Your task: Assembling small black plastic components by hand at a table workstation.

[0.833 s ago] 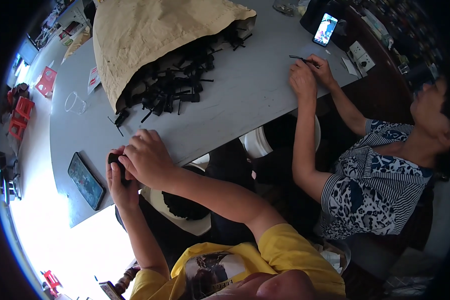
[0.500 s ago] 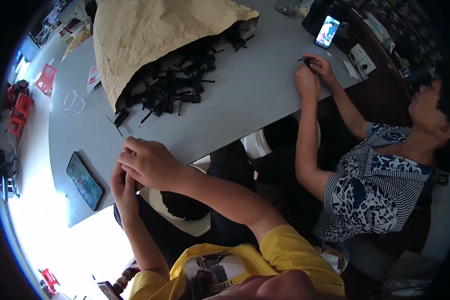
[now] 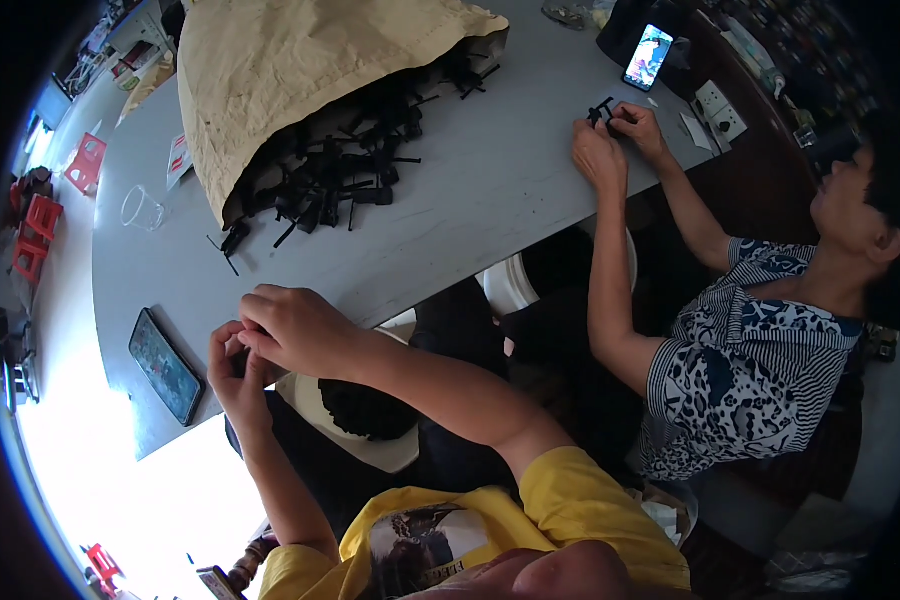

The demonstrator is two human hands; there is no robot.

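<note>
My left hand (image 3: 236, 385) is closed on a small black part (image 3: 240, 362), mostly hidden by the fingers. Pressed against it from the right, my right hand (image 3: 295, 328) has its fingers bent together; what they pinch is covered by the hand itself. Both hands meet just off the table's near edge. Beyond them a heap of black plastic parts with thin stems (image 3: 335, 175) spills from a big brown paper sack (image 3: 310, 70). One loose black part (image 3: 233, 240) lies at the heap's left end. Under my forearm, a pale tub (image 3: 395, 455) holds black pieces (image 3: 368, 408).
On the grey table (image 3: 450, 220) lie a phone (image 3: 165, 365) and a clear cup (image 3: 142, 208). At right a co-worker (image 3: 750, 370) handles a black part (image 3: 600, 111) near a lit phone (image 3: 649, 56) and a power strip (image 3: 720, 112). A white bucket (image 3: 510, 283) stands below the edge.
My hands have shifted slightly, the left one turning so that the black part shows between its fingers. The co-worker's hands have spread a little, showing more of their black part.
</note>
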